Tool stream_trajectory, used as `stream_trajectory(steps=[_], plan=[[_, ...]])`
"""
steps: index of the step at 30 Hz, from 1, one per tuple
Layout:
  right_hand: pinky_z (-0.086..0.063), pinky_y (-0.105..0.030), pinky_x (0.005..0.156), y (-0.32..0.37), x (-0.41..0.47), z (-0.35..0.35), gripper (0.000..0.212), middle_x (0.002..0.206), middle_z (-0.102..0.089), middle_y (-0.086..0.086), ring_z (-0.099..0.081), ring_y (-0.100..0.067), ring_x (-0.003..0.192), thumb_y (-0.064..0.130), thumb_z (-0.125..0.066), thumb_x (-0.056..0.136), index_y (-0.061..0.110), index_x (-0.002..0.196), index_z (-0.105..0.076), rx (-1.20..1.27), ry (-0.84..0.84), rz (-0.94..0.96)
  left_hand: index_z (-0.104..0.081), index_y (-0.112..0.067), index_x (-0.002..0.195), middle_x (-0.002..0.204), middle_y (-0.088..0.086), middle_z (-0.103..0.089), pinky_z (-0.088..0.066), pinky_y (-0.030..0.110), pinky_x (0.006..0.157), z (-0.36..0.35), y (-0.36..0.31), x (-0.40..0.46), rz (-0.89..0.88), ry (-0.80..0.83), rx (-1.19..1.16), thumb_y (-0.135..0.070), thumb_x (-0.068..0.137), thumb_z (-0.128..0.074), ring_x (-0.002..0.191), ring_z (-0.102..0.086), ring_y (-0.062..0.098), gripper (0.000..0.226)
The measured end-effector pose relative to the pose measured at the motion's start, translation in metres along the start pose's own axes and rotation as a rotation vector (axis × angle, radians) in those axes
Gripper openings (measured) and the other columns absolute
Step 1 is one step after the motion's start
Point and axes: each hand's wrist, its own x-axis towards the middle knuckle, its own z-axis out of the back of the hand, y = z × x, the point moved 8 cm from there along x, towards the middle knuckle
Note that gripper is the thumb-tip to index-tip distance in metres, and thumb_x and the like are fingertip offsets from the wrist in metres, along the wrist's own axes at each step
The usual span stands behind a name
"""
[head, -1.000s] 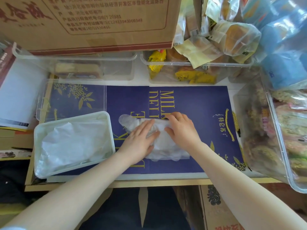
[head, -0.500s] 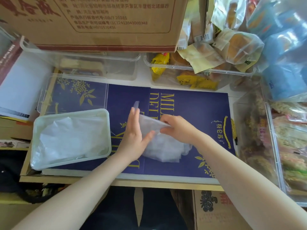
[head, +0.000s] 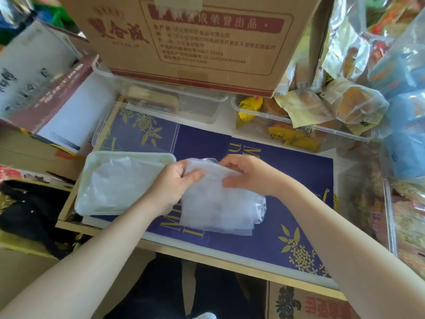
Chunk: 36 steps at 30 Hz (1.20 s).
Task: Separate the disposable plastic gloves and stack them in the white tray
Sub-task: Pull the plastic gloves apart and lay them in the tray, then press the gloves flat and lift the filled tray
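A bunch of clear disposable plastic gloves (head: 220, 208) hangs over the blue printed mat (head: 299, 176), lifted at its top edge. My left hand (head: 172, 187) pinches the top left of the bunch between thumb and fingers. My right hand (head: 248, 176) grips the top right of it. The lower end of the bunch rests on the mat. The white tray (head: 92, 171) lies to the left of my hands and holds separated gloves (head: 119, 183) lying flat in it.
A big cardboard box (head: 188, 42) stands at the back on clear plastic tubs (head: 195, 107). Tubs of wrapped snacks (head: 299, 132) fill the back right and right side (head: 391, 215). A white and maroon box (head: 46, 93) lies at the left. The table's front edge (head: 207, 252) is near.
The hands raised the top of the glove bunch off the mat and now pinch it from both sides. The view tilted up and closer.
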Motion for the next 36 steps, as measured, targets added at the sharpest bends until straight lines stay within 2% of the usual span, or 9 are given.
stream_trajectory(steps=[5,8,11,17,22,26,29,33,36], plan=[[-0.051,-0.025,0.066,0.024,0.030,-0.017,0.013,0.079,-0.065,0.008,-0.061,-0.005,0.069,0.010,-0.065,0.083,0.023,0.083,-0.064,0.304,-0.068,-0.058,-0.066,-0.016,0.088,0.087,-0.002,-0.071,-0.050,0.022,0.074,0.090,0.010,-0.022,0.133,-0.196,0.135,-0.022,0.090,-0.059,0.082,-0.067,0.009,0.009],[-0.047,-0.024,0.059,0.042,0.055,-0.041,0.016,0.069,-0.062,0.005,-0.056,-0.005,0.058,0.009,-0.065,0.082,0.022,0.073,-0.061,0.397,-0.188,-0.126,-0.065,-0.010,0.083,0.087,0.003,-0.068,-0.046,0.032,0.081,0.142,0.022,-0.028,0.219,-0.259,0.203,-0.026,0.089,-0.060,0.090,-0.064,0.023,0.017],[-0.044,-0.025,0.059,0.064,0.082,-0.073,0.008,0.073,-0.061,0.002,-0.054,-0.013,0.063,0.013,-0.059,0.084,0.019,0.080,-0.057,0.189,-0.190,-0.133,-0.057,-0.002,0.079,0.077,0.009,-0.057,-0.036,0.032,0.064,0.189,0.024,-0.025,0.206,-0.350,0.412,-0.032,0.088,-0.061,0.077,-0.054,0.025,0.032],[-0.041,-0.035,0.064,0.078,0.111,-0.110,0.017,0.100,-0.055,-0.012,-0.054,-0.034,0.080,0.021,-0.038,0.097,0.011,0.106,-0.048,-0.278,-0.213,-0.224,-0.040,-0.011,0.133,0.123,0.014,-0.056,-0.046,0.038,0.078,0.205,0.009,-0.019,0.015,-0.436,1.023,-0.031,0.083,-0.069,0.110,-0.055,0.035,0.061],[-0.037,-0.034,0.060,0.080,0.114,-0.112,0.012,0.089,-0.048,-0.008,-0.059,-0.037,0.080,0.013,-0.037,0.097,0.009,0.107,-0.043,-0.439,-0.291,-0.325,-0.053,-0.002,0.125,0.136,0.023,-0.043,-0.040,0.048,0.100,0.164,0.009,-0.028,-0.629,-0.227,1.461,-0.022,0.078,-0.069,0.124,-0.039,0.036,0.053],[-0.040,-0.033,0.060,0.092,0.112,-0.114,0.027,0.104,-0.057,-0.009,-0.059,-0.032,0.090,0.003,-0.056,0.082,0.007,0.107,-0.050,-0.709,-0.387,-0.285,-0.053,-0.004,0.129,0.141,0.021,-0.043,-0.041,0.045,0.100,0.157,0.037,-0.021,-0.554,-0.012,1.572,-0.053,0.083,-0.044,0.132,-0.029,0.031,0.068],[-0.043,-0.041,0.085,0.118,0.101,-0.124,0.037,0.117,-0.062,-0.015,-0.053,-0.033,0.105,0.007,-0.046,0.075,0.008,0.108,-0.063,-0.903,-0.556,0.047,-0.037,-0.001,0.136,0.147,0.020,-0.035,-0.029,0.042,0.108,0.163,0.049,-0.017,-0.531,0.026,1.585,-0.061,0.079,-0.033,0.135,-0.025,0.032,0.083],[-0.040,-0.039,0.103,0.118,0.103,-0.165,0.050,0.136,-0.054,-0.009,-0.053,-0.027,0.123,0.032,-0.038,0.086,0.012,0.127,-0.058,-0.841,-0.249,0.273,-0.048,0.003,0.130,0.147,0.014,-0.024,-0.036,0.048,0.104,0.163,0.051,-0.014,-0.492,0.021,1.525,-0.060,0.071,-0.062,0.132,-0.034,0.035,0.088],[-0.044,-0.041,0.100,0.098,0.105,-0.173,0.069,0.139,-0.050,-0.011,-0.052,-0.027,0.125,0.045,-0.064,0.077,0.005,0.132,-0.050,-0.815,-0.092,0.199,-0.055,0.001,0.122,0.133,0.016,-0.043,-0.048,0.046,0.093,0.164,0.047,-0.014,-0.479,0.017,1.493,-0.052,0.058,-0.080,0.116,-0.054,0.038,0.087]])
